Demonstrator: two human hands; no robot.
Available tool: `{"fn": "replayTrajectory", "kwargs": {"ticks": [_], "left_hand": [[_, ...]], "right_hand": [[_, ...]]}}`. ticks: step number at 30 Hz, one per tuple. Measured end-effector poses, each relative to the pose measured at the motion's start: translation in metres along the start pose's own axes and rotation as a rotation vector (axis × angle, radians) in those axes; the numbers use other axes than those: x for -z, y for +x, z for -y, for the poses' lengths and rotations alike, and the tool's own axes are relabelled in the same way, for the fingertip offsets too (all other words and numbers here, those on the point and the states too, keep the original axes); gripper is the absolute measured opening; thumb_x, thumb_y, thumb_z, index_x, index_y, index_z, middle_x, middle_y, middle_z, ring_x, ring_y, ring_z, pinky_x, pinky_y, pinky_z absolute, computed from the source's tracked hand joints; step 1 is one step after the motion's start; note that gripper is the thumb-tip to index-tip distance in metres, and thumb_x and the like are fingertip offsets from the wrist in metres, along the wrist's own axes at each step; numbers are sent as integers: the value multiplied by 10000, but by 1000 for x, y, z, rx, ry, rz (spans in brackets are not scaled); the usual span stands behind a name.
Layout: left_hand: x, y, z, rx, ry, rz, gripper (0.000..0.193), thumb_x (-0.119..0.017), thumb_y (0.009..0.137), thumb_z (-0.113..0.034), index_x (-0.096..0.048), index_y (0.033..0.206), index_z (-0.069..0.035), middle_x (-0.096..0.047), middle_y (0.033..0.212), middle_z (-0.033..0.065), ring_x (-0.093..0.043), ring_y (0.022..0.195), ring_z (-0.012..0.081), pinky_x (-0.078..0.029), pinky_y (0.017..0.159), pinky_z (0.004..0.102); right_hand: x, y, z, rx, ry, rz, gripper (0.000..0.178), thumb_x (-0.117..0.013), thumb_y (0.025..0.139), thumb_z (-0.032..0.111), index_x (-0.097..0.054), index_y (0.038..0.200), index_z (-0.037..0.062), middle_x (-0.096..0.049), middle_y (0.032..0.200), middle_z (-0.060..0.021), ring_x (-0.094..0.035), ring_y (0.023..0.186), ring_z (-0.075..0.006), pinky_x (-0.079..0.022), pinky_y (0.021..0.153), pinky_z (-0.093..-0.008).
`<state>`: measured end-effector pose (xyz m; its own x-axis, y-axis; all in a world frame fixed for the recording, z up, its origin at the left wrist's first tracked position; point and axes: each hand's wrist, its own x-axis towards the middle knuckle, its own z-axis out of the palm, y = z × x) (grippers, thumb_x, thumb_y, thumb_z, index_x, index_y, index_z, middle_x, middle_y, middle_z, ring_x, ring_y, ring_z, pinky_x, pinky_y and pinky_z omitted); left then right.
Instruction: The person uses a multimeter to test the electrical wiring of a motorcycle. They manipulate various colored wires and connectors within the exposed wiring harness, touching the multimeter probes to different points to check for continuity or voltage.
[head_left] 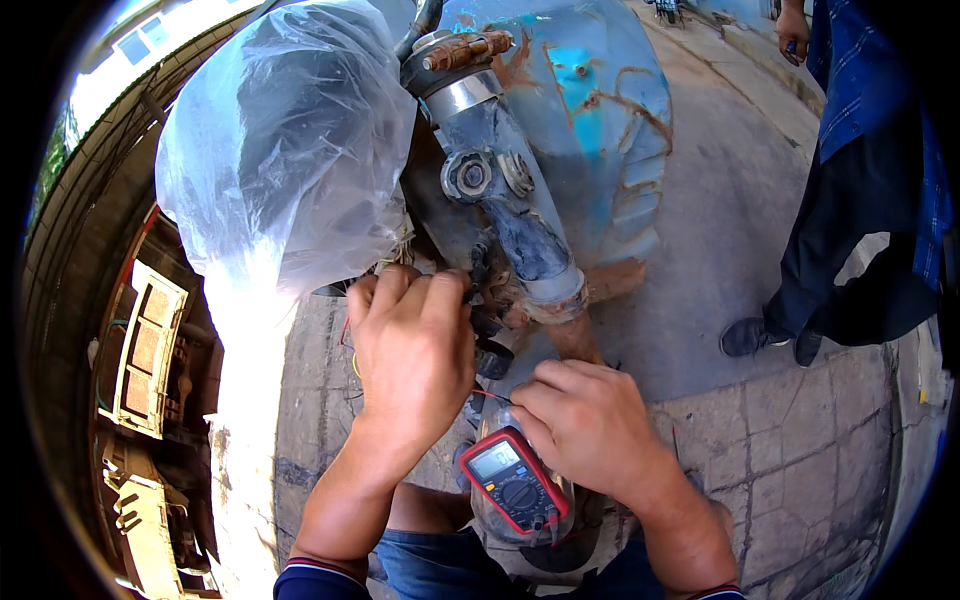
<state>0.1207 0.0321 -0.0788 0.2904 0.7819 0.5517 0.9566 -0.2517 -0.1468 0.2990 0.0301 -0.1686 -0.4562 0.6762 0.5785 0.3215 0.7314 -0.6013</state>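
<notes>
My left hand (412,355) is closed, its curled fingers at the loose wires below a plastic-wrapped part; what they grip is hidden. My right hand (590,425) pinches a thin red wire (488,395) just above a red-and-grey multimeter (515,482). The meter lies face up between my forearms on a dusty rounded surface, its display lit and its dial facing me. Leads are plugged into its lower end. Beyond my hands stands a worn metal steering column or fork (520,215) with a rusty clamp on top.
Clear plastic sheeting (285,140) wraps a bulky part at the left. A rusty, blue-painted panel (600,120) stands behind the column. At the right a person in dark trousers (860,230) stands on the pavement. Yellowish metal frames (150,350) are at the far left.
</notes>
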Motion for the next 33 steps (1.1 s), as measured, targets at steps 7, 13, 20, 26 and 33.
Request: {"fn": "replayTrajectory", "kwargs": {"ticks": [7, 13, 20, 26, 33], "left_hand": [[0, -3, 5, 164, -171, -95, 170, -716, 786, 29, -634, 928, -16, -651, 875, 117, -582, 862, 323, -414, 900, 422], [6, -6, -12, 5, -58, 67, 390, -768, 768, -60, -642, 1136, -41, -684, 968, 116, -584, 980, 325, -390, 983, 504], [35, -67, -17, -109, -354, -190, 400, -793, 721, -9, -604, 1071, -56, -669, 965, 113, -601, 909, 306, -449, 853, 479], [23, -151, 14, 212, -550, -280, 298, -786, 776, 32, -579, 977, -45, -612, 815, 83, -572, 733, 261, -450, 677, 380], [10, -178, 38, 850, -1176, -482, 235, -698, 923, 0, -538, 1092, -29, -567, 878, 20, -520, 791, 86, -438, 743, 240]], "right_hand": [[-2, 3, -3, 8, 80, -71, 92, -719, 831, 159, -675, 854, 82, -599, 810, -54, -645, 751, -269, -530, 663, -402], [2, 8, -5, 10, 17, 30, 77, -716, 828, 157, -687, 840, 86, -602, 791, -56, -651, 760, -265, -534, 672, -404], [36, 12, -3, -212, 223, 118, 72, -722, 816, 54, -703, 882, 34, -658, 827, -84, -678, 746, -211, -525, 652, -344], [36, 4, 0, -442, 523, -637, 226, -668, 923, 14, -636, 1137, -51, -593, 828, -7, -512, 701, -48, -398, 620, -193], [14, -8, 27, -426, 511, -636, 329, -656, 940, 2, -567, 1249, -70, -551, 827, 19, -467, 731, -28, -371, 661, -182]]}}
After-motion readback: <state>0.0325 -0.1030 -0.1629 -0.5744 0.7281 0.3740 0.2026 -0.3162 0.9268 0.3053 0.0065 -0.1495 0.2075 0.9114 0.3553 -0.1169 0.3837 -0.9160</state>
